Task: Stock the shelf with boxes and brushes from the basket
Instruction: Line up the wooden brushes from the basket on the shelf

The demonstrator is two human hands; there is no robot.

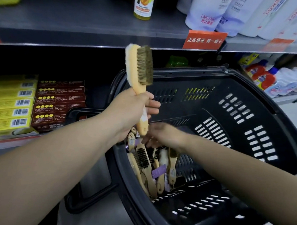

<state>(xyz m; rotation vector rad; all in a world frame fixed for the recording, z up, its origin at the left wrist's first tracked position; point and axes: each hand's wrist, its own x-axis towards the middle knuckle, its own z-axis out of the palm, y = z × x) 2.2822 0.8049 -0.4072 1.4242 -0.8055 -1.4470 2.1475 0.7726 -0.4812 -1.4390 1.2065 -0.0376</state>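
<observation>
The left hand (132,109) is held raised, with its bare forearm stretched up from the lower left. Its fingers (154,105) are curled round the handle of a brush (144,67), whose head stands above them. The right hand (162,135) is held lower, just below those fingers and palm down. It is blurred, so its grip cannot be told.

One brush (138,68) is up high. One basket (250,80) holds more brushes (146,162) (too jumbled to count). Five yellow boxes (9,103), five brown boxes (58,101).
</observation>
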